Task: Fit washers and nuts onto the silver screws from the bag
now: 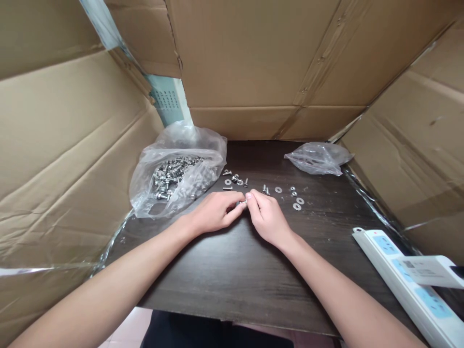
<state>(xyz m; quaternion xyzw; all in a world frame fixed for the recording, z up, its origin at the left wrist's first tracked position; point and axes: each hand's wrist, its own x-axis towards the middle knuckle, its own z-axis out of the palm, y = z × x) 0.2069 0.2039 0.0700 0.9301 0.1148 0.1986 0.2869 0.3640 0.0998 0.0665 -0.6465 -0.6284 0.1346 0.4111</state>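
Note:
Fingertips of my left hand (219, 210) and my right hand (267, 216) meet over the middle of the dark table (203, 280). Between them is a small metal piece (244, 202), probably a bolt, mostly hidden by the fingers; both hands pinch it. Just beyond the hands lie loose bolts (246, 182), nuts (293, 189) and flat washers (278, 190). Left of them, an open clear plastic bag (145, 181) holds many metal bolts (166, 181).
Another clear plastic bag (319, 157) lies at the back right. A white power strip (409, 285) with a plugged-in white adapter (431, 270) runs along the right edge. Cardboard walls (253, 58) enclose the table at the back and both sides.

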